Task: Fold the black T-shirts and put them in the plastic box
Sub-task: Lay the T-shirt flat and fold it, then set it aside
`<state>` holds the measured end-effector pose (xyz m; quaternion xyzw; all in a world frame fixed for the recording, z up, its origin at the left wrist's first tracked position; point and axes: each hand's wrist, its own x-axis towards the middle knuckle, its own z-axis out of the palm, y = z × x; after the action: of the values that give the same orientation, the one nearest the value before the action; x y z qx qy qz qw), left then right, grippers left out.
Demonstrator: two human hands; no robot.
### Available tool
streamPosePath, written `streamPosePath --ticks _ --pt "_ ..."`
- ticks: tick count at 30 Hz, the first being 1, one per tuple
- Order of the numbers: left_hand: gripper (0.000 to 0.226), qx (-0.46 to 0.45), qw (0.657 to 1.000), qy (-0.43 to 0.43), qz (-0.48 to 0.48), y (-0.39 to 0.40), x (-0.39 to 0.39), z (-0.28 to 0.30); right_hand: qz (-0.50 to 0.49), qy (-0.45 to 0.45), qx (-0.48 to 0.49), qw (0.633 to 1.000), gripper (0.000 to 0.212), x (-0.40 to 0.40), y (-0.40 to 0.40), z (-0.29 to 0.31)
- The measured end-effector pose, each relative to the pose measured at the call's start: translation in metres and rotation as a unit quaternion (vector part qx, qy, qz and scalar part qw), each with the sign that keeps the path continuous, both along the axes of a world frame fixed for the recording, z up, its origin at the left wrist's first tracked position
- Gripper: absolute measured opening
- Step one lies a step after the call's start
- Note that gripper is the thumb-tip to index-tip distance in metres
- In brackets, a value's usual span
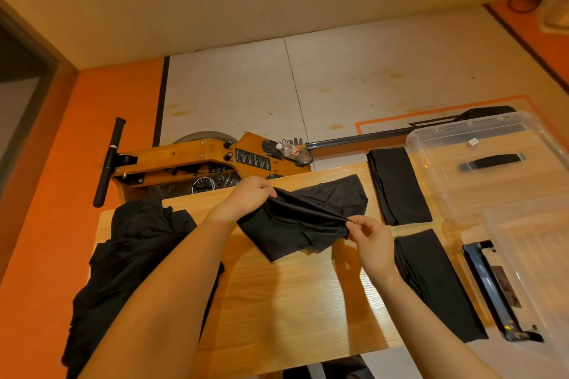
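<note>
A clear plastic box (455, 169) stands at the far right of the wooden table (292, 301), and through its wall no shirt shows inside, while its lid (529, 271) lies nearer with a black latch (495, 289) at its edge. The left hand (249, 195) pinches one end of a black T-shirt (295, 224) and the right hand (371, 238) pinches the other, holding a fold stretched between them just above the table's middle. Two folded shirts (397, 184) (437, 283) lie to the right beside the box, and a pile of unfolded shirts (129, 255) hangs over the left edge.
</note>
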<state>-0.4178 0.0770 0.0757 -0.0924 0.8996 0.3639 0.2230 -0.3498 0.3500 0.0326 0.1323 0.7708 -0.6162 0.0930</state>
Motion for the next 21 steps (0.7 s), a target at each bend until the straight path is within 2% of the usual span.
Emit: streamPosePath --ticks 5,9,12,16,21 --pt "0.02 -0.025 0.999 0.042 -0.003 -0.012 0.012 0.03 0.036 0.05 0.005 0.998 0.014 -0.019 0.005 0.033" --pt "0.006 -0.018 0.991 0.133 -0.005 -0.018 0.02 0.061 0.053 0.092 0.019 0.994 0.013 -0.04 0.006 0.064" --pt "0.008 0.001 0.984 0.178 0.028 -0.021 0.02 0.084 0.055 0.124 0.019 0.991 0.013 -0.055 0.005 0.088" --pt "0.025 0.015 0.975 0.216 0.042 -0.025 0.022 0.115 0.058 0.152 0.01 0.987 0.012 -0.075 0.003 0.116" --pt "0.006 -0.022 0.969 0.243 0.026 -0.034 0.015 0.141 0.098 0.173 -0.003 0.98 0.014 -0.101 -0.004 0.148"
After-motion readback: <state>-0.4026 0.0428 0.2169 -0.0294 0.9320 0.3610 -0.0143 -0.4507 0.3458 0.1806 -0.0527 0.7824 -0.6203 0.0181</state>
